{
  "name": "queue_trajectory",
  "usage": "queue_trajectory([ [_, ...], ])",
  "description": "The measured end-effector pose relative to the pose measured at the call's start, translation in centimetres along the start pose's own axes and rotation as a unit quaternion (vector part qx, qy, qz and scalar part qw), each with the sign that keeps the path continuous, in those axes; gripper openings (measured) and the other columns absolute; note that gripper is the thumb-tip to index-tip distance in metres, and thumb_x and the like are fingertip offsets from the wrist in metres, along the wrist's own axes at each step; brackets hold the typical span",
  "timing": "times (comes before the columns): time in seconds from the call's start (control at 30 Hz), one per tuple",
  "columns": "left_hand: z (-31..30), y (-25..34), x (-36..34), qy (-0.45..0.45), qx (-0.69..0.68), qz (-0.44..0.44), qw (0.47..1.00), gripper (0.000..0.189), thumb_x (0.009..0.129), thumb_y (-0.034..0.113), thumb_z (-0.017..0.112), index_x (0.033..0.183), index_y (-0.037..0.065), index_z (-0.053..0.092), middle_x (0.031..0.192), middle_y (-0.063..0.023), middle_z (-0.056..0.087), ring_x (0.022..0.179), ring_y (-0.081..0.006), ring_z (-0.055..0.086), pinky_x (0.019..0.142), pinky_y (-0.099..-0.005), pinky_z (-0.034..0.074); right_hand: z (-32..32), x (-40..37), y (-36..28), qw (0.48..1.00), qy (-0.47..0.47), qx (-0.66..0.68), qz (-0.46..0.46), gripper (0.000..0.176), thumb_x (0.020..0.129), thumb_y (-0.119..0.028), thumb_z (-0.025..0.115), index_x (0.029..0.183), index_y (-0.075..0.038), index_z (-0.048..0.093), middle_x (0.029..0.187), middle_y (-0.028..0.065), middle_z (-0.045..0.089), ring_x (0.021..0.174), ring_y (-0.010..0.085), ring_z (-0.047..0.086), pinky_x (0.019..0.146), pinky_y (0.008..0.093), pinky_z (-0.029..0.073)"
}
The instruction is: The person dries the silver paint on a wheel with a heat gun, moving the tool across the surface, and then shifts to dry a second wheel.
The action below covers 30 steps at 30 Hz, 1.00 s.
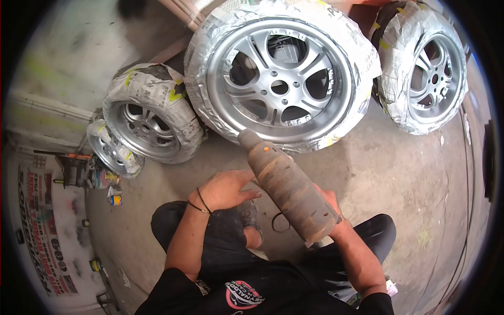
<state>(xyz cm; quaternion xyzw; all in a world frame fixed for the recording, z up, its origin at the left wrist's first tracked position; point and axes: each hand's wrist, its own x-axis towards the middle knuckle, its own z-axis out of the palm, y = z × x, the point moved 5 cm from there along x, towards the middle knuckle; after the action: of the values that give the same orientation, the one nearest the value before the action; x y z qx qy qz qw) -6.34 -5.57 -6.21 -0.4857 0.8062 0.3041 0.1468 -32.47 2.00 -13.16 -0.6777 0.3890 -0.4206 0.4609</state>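
Observation:
My right hand [327, 200] is closed around the far side of a heat gun [291, 186], a worn brown-grey cylinder with a narrow nozzle and an orange spot near it. Its grip is hidden beneath the body. The nozzle points up and left at the lower rim of a large silver wheel [279, 86], whose tyre is wrapped in newspaper and tape. Just left of the heat gun, my left hand [227, 189] is open with thumb and fingers stretched toward it; the fingertips are partly hidden. A dark loop [281, 222] hangs beside the tool's body.
More masked silver wheels stand around: one at right [434, 79], one at left [144, 128] and a smaller one [110, 149] behind it. Clutter and a small tin [115, 200] sit by the left wall, near a printed banner [42, 226]. Cables [466, 210] run along the right floor.

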Motion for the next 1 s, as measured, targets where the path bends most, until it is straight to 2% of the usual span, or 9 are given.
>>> queue_trajectory([
  [0.1, 0.6, 0.1, -0.1, 0.036, -0.025, 0.032, 0.999, 0.050, 0.103, 0.046, 0.074, 0.135, 0.007, 0.071, 0.124, -0.0237, 0.077, 0.118, -0.0455, 0.072, 0.101, -0.0541, 0.058, -0.2, 0.0, 0.3, 1.000, -0.003, 0.017, 0.011, 0.074, 0.074, -0.038, 0.099, 0.134, -0.007, 0.069, 0.115, 0.0114, 0.079, 0.094, 0.0312, 0.081, 0.084, 0.0403, 0.064],
  [0.2, 0.5, 0.3, -0.3, 0.093, -0.049, 0.069, 0.992, 0.041, 0.105, 0.041, 0.073, 0.121, 0.004, 0.078, 0.110, -0.0253, 0.078, 0.104, -0.0478, 0.074, 0.093, -0.0553, 0.058, 0.1, 0.2, 0.3, 0.999, -0.003, -0.041, -0.023, 0.077, 0.077, -0.035, 0.097, 0.142, -0.005, 0.068, 0.128, 0.0145, 0.077, 0.104, 0.0321, 0.081, 0.090, 0.0407, 0.064],
  [0.27, 0.9, 0.6, 0.0, -0.027, -0.027, 0.043, 0.998, 0.042, 0.105, 0.044, 0.070, 0.110, 0.004, 0.081, 0.099, -0.0249, 0.077, 0.096, -0.0475, 0.074, 0.087, -0.0554, 0.057, 0.2, 0.3, -0.3, 0.988, 0.003, -0.136, -0.073, 0.073, 0.082, -0.030, 0.093, 0.144, -0.003, 0.068, 0.137, 0.0174, 0.073, 0.111, 0.0349, 0.079, 0.094, 0.0417, 0.063],
  [0.4, 1.4, 0.9, 0.1, -0.035, 0.001, 0.063, 0.997, 0.047, 0.106, 0.046, 0.068, 0.098, 0.002, 0.081, 0.089, -0.0254, 0.074, 0.088, -0.0482, 0.072, 0.082, -0.0554, 0.056, 0.5, 0.5, -1.0, 0.982, 0.010, -0.167, -0.091, 0.070, 0.084, -0.024, 0.092, 0.145, -0.003, 0.067, 0.134, 0.0174, 0.076, 0.111, 0.0367, 0.079, 0.094, 0.0423, 0.063],
  [0.47, 1.3, 1.0, 0.0, -0.047, -0.010, 0.050, 0.998, 0.049, 0.107, 0.045, 0.067, 0.093, 0.000, 0.079, 0.087, -0.0271, 0.072, 0.086, -0.0496, 0.071, 0.081, -0.0556, 0.056, 0.9, 0.5, 0.0, 0.997, 0.002, -0.076, 0.018, 0.067, 0.085, -0.018, 0.090, 0.146, -0.003, 0.066, 0.129, 0.0172, 0.078, 0.111, 0.0381, 0.080, 0.095, 0.0432, 0.063],
  [0.6, 1.0, 0.9, 0.1, -0.058, -0.010, 0.029, 0.998, 0.049, 0.107, 0.043, 0.066, 0.091, -0.001, 0.079, 0.087, -0.0272, 0.072, 0.086, -0.0496, 0.070, 0.081, -0.0553, 0.056, 1.3, 0.4, 0.6, 0.998, 0.004, -0.054, 0.041, 0.067, 0.086, -0.015, 0.090, 0.146, -0.002, 0.065, 0.125, 0.0165, 0.080, 0.111, 0.0380, 0.080, 0.096, 0.0438, 0.063],
  [0.7, 1.1, 0.6, 0.2, -0.050, -0.020, 0.030, 0.998, 0.047, 0.106, 0.041, 0.067, 0.091, -0.002, 0.078, 0.085, -0.0277, 0.071, 0.084, -0.0500, 0.070, 0.080, -0.0557, 0.055, 1.1, 0.3, 0.7, 0.997, 0.030, -0.063, 0.023, 0.053, 0.087, -0.014, 0.088, 0.136, -0.003, 0.071, 0.121, 0.0158, 0.081, 0.108, 0.0365, 0.081, 0.094, 0.0429, 0.063],
  [0.77, 1.2, 0.4, 0.2, -0.056, -0.021, 0.025, 0.998, 0.044, 0.106, 0.038, 0.066, 0.095, -0.002, 0.079, 0.093, -0.0266, 0.074, 0.091, -0.0485, 0.071, 0.085, -0.0544, 0.056, 0.9, 0.2, 0.5, 0.996, 0.046, -0.068, 0.038, 0.023, 0.100, -0.020, 0.077, 0.119, -0.008, 0.079, 0.116, 0.0106, 0.081, 0.108, 0.0334, 0.076, 0.093, 0.0470, 0.057],
  [1.0, 1.5, 0.6, 0.4, -0.047, -0.003, 0.060, 0.997, 0.041, 0.109, 0.035, 0.064, 0.105, -0.002, 0.080, 0.115, -0.0217, 0.077, 0.106, -0.0446, 0.073, 0.096, -0.0514, 0.057, -0.5, 0.3, -0.4, 0.994, 0.086, -0.068, 0.004, 0.022, 0.101, -0.013, 0.078, 0.121, -0.006, 0.077, 0.112, 0.0105, 0.079, 0.101, 0.0289, 0.075, 0.086, 0.0398, 0.059],
])
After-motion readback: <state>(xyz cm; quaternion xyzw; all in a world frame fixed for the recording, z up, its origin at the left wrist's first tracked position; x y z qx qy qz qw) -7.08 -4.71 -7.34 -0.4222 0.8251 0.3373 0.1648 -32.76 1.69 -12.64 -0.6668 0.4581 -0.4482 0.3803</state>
